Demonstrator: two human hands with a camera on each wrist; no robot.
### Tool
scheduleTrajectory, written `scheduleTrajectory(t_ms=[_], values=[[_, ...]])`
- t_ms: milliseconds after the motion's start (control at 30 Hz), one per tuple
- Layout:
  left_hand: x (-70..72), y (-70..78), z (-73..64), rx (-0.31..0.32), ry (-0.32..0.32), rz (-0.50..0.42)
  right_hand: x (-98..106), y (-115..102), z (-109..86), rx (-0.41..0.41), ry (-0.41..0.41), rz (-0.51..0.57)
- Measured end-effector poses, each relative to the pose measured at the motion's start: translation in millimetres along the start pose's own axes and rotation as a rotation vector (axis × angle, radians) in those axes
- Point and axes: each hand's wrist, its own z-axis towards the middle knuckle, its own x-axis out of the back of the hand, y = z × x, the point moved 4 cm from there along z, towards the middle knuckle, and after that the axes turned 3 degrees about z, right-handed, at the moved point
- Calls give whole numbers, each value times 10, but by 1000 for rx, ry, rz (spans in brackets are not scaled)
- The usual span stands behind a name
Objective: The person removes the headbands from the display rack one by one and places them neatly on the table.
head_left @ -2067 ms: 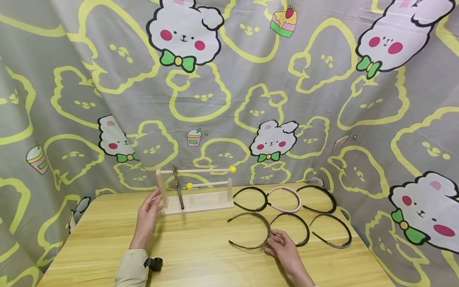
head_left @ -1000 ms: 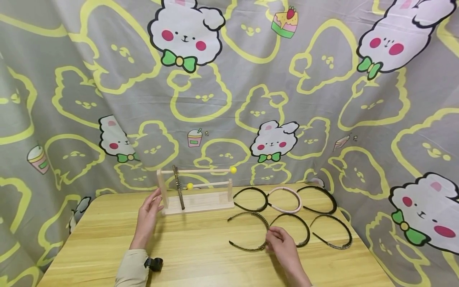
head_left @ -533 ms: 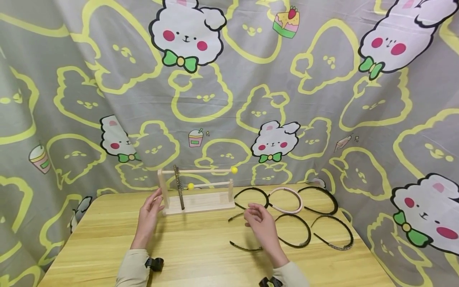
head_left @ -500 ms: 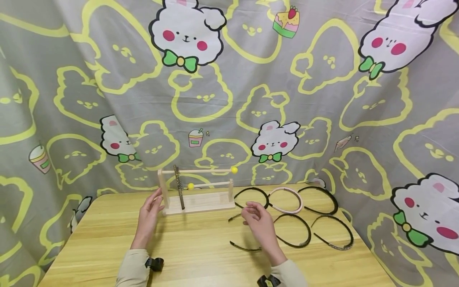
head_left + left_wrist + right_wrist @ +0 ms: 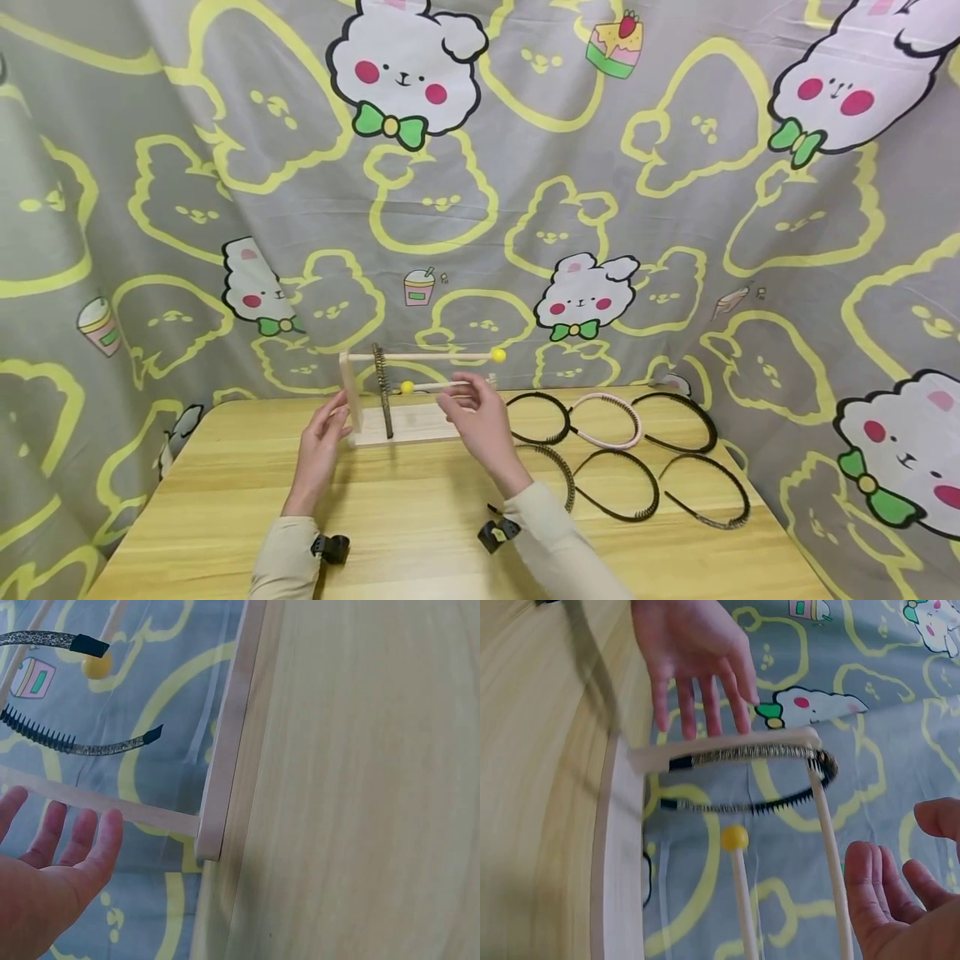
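Observation:
A wooden rack (image 5: 427,423) stands at the back of the table, with two rods tipped by yellow balls. One glittery dark toothed headband (image 5: 383,396) hangs on its upper rod (image 5: 829,847), near the left upright (image 5: 142,814). My left hand (image 5: 318,446) is at that upright, fingers extended; whether the fingertips touch it is unclear. Relaxed and holding nothing, my right hand (image 5: 483,429) hovers before the rack's right end, hiding its short right post. In the right wrist view its fingers (image 5: 877,877) are beside the upper rod.
Several headbands lie in two rows on the right of the table: black (image 5: 538,418), pink (image 5: 606,419) and black (image 5: 678,423) behind; glittery (image 5: 564,475), black (image 5: 618,486) and dark (image 5: 708,492) in front. A patterned curtain (image 5: 465,208) hangs behind the table.
My right hand has left the glittery headband at the front row's left end and moved left and up to the rack. That headband stays on the table. My left hand keeps its place.

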Motion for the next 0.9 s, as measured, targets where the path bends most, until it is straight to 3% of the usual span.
scheduleTrajectory(t_ms=[300,433,533,667,900], values=[[-12,-1,-3,7,-2,9,-466,-58,239,-15,-11,-46],[-16,122,-37,12,-11,-3,-639,-75,297,15,-10,-79],[-10,120,-29,3,0,-3,-762,-88,326,55,-4,-119],[-7,-1,10,-19,27,2,-881,-106,345,80,16,-175],[-23,-12,12,-21,25,-21,-981,-100,385,73,72,-205]])
